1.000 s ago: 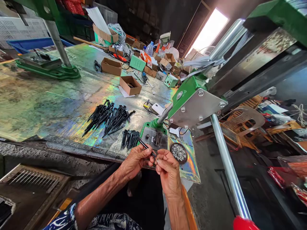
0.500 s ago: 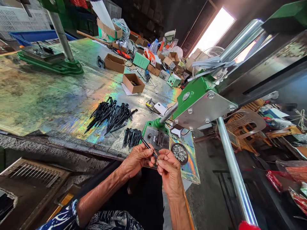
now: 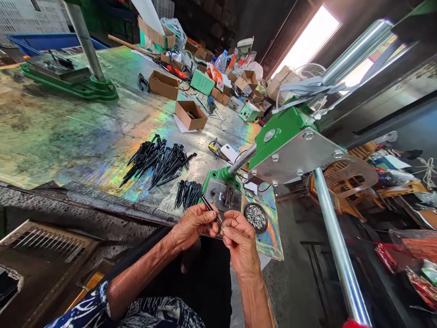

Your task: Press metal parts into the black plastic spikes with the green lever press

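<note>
My left hand [image 3: 195,227] is closed around a slim black plastic stake [image 3: 206,203], its upper end sticking out past my thumb. At the stake's lower end, my right hand [image 3: 241,240] pinches thumb and forefinger together; whatever sits between those fingertips is too small to make out. Both hands are just in front of the green press base [image 3: 223,193] with its metal fixture. Left of it lies a small bunch of black stakes [image 3: 187,194], and beyond that a larger loose pile [image 3: 159,161]. A round dark dish [image 3: 256,217] of small silvery metal pieces is right of the fixture.
The press's green head [image 3: 280,132] and steel posts rise close on the right. An open cardboard box [image 3: 190,115] and a green metal box [image 3: 202,82] stand farther back among clutter. A second green press base [image 3: 68,82] is at the far left.
The view has shifted slightly. My hands keep the same hold on the stake, and the right fingertips remain at its lower end.
</note>
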`<state>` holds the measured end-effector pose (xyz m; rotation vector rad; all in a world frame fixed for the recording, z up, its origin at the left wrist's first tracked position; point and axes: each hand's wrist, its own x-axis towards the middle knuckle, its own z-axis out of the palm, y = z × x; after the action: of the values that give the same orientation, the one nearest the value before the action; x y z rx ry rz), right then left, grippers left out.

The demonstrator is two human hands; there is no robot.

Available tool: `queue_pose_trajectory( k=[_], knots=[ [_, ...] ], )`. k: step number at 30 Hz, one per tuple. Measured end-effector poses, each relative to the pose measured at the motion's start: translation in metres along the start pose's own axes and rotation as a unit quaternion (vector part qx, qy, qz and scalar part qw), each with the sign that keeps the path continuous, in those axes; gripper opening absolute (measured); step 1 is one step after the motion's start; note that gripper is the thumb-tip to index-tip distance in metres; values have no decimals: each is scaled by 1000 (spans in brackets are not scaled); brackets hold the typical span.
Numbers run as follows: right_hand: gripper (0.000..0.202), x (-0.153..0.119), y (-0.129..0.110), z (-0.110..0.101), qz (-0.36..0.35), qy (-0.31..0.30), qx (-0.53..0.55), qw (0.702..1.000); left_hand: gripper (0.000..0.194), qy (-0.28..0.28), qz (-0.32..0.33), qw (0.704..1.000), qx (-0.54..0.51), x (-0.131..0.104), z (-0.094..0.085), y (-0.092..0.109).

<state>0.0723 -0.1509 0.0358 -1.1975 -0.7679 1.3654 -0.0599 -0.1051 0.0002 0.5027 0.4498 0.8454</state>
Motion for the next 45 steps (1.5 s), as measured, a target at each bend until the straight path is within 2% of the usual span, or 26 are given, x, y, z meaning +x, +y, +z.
queue_pose_trajectory(
  k=[8, 15, 18, 21, 25, 29, 32, 36, 40, 45],
  knots=[
    [24, 9, 8, 2, -36, 68, -17, 997, 27, 14, 90, 977, 194, 4, 7, 11],
    [26, 37, 26, -9, -25, 152, -17, 988, 19, 30, 147, 930, 336, 39, -6, -6],
    [23, 51, 35, -13, -23, 184, -17, 983, 13, 46, 144, 916, 371, 54, -9, -11],
    [22, 54, 36, -16, -21, 199, -5, 980, 12, 56, 143, 906, 394, 68, -10, -11],
    [28, 32, 19, -24, -23, 192, 30, 981, 12, 67, 151, 874, 458, 88, -11, -6],
    [28, -8, -9, -39, -31, 185, 60, 980, 13, 73, 145, 839, 518, 101, -8, 2],
    [26, -38, -29, -51, -45, 203, 84, 975, 13, 76, 135, 823, 546, 104, -6, 5],
    [23, -65, -49, -72, -48, 206, 84, 974, 14, 75, 130, 824, 546, 104, -5, 6],
    [16, -77, -60, -106, -40, 122, 73, 989, 14, 82, 117, 833, 535, 105, -4, 8],
    [16, -83, -71, -133, -19, 76, 40, 996, 12, 76, 109, 839, 527, 106, -3, 10]
  ],
)
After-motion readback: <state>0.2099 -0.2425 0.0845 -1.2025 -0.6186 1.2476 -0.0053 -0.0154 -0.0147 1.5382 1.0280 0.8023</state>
